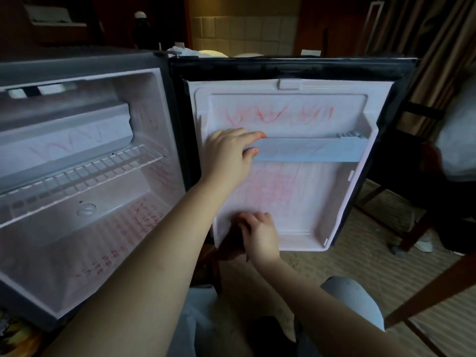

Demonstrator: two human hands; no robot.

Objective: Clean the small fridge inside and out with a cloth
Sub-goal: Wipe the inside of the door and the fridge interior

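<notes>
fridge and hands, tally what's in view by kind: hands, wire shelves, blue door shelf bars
hand: 2, left hand and right hand
wire shelf: 1
blue door shelf bar: 1
total: 4

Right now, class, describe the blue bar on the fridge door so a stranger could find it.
Find the open fridge door. Across its white lining, halfway down, runs the blue bar. It is the only blue part, just under the red scribbles.
</notes>
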